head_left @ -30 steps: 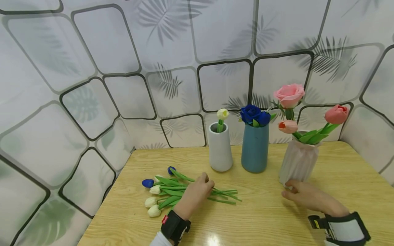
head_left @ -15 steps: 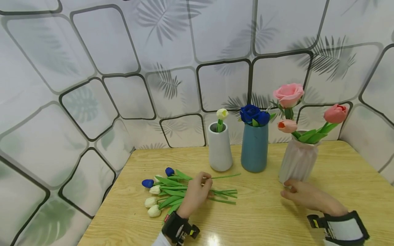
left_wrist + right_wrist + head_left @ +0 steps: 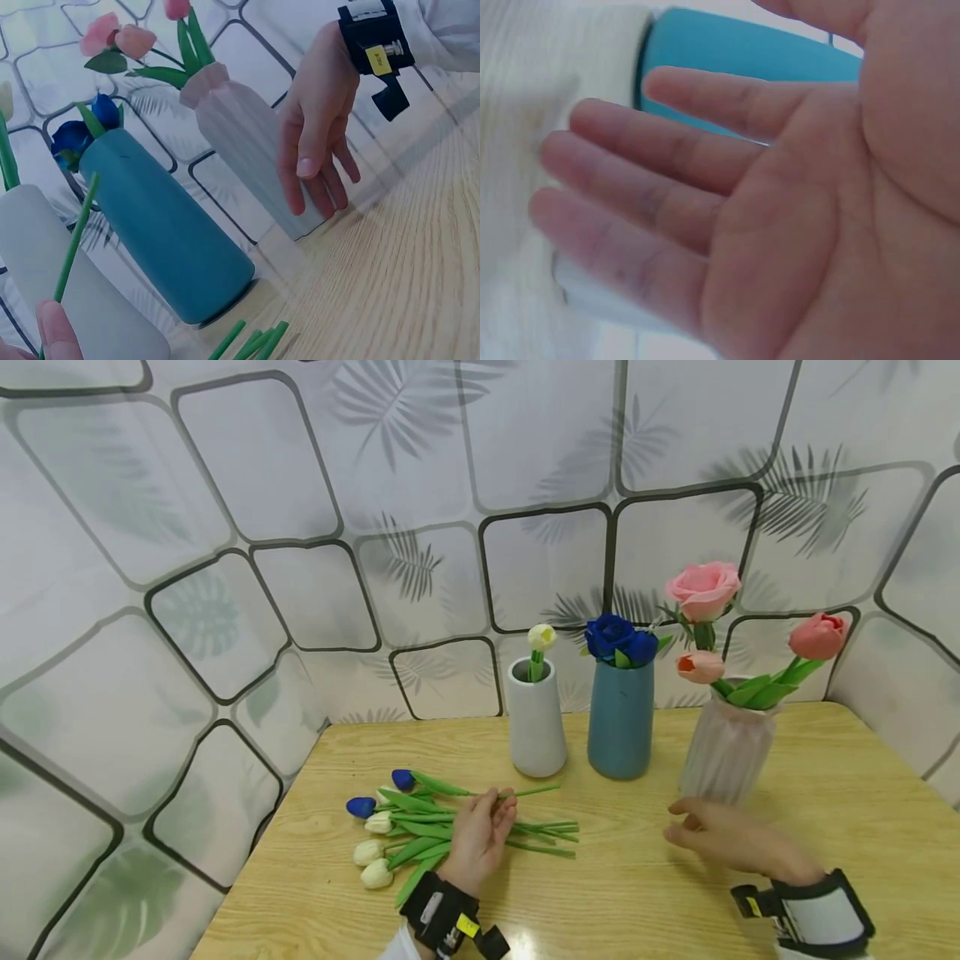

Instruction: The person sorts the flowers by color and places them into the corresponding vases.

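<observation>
My left hand (image 3: 477,839) pinches the green stem of a blue tulip (image 3: 403,779); the stem (image 3: 76,244) slants up from the fingertips in the left wrist view. Beneath this hand lies a bunch of white tulips (image 3: 377,823) with another blue tulip (image 3: 361,807), stems pointing right. My right hand (image 3: 731,839) holds nothing; its fingers are extended and spread in the right wrist view. It is just in front of the ribbed pale pink vase (image 3: 729,752), which bears a pink rose (image 3: 705,591) and two tulips, and overlaps its base in the head view.
A white vase (image 3: 537,727) with one white tulip (image 3: 542,637) stands at the back of the wooden table (image 3: 600,893). Beside it is a teal vase (image 3: 621,727) with blue flowers (image 3: 617,639). A patterned cloth wall (image 3: 420,577) rises directly behind the table.
My left hand has turned, drawing the pinched blue tulip leftward and swinging its stem up from the bunch. My right hand has come slightly away from the pink vase, to the left.
</observation>
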Demonstrator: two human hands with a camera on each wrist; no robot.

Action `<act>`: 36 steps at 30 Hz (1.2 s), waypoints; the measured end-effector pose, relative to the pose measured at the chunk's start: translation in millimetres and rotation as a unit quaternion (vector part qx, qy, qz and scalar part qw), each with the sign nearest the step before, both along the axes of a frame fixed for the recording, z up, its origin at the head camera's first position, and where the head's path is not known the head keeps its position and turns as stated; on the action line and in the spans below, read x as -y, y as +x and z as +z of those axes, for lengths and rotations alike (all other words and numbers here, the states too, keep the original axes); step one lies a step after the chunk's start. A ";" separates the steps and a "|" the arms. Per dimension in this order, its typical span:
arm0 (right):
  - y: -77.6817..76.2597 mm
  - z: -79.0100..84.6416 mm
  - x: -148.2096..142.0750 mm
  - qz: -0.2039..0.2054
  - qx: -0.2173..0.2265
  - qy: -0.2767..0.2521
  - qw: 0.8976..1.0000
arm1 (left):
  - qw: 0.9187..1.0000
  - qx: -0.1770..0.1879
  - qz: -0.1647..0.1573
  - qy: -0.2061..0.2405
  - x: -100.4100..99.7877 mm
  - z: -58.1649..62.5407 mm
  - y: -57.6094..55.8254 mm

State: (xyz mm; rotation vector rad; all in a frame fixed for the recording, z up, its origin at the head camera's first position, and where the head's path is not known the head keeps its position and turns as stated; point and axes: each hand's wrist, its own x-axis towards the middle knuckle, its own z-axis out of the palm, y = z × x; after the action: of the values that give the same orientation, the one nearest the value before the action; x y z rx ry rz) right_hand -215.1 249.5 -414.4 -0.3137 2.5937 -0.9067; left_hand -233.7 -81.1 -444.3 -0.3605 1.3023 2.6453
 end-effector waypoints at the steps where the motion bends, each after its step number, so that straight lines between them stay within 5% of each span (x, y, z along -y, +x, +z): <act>1: -0.7 -1.7 2.9 0.000 -0.008 -0.005 1.000 | 1.000 0.007 0.002 0.007 0.2 -0.8 -0.4; 9: -12.2 -18.0 32.1 -0.016 -0.069 -0.016 0.997 | 0.999 0.027 0.001 0.044 5.6 -2.6 1.7; 22: -18.4 -20.4 40.5 0.017 -0.063 -0.026 0.997 | 0.998 0.038 0.007 0.047 9.9 -0.1 -6.7; 30: -32.4 -13.4 55.7 -0.055 -0.053 0.023 0.997 | 0.998 0.038 -0.016 0.054 8.2 -1.1 -5.1; 36: -40.8 -17.5 58.9 -0.122 -0.085 0.020 0.989 | 0.998 0.032 -0.055 -0.001 9.7 -1.4 -4.6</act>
State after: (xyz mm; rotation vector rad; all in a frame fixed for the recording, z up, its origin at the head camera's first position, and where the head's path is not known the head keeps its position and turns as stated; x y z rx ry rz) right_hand -255.9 190.6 -431.9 -0.0642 2.8502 -0.9440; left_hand -238.3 -90.7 -445.7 -0.3595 1.2685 2.5204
